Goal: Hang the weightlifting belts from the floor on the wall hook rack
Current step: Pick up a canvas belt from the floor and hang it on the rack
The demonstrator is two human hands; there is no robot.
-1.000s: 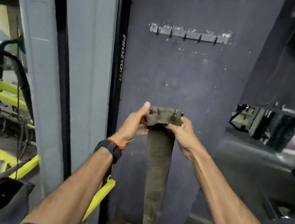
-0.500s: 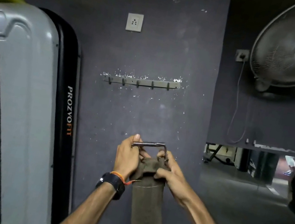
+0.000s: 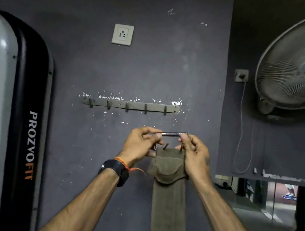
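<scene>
I see one belt (image 3: 170,200), a long strip of worn olive-brown material, hanging straight down out of view at the bottom. Its top end is folded over and stitched, with a metal buckle (image 3: 172,134) standing above it; the buckle's shiny bar lies level and two prongs stick up from the fold. The hook rack (image 3: 131,105) is a dull metal strip fixed to the dark wall, slightly tilted, with five small hooks, all bare. The buckle sits just below the rack's right end, apart from it.
</scene>
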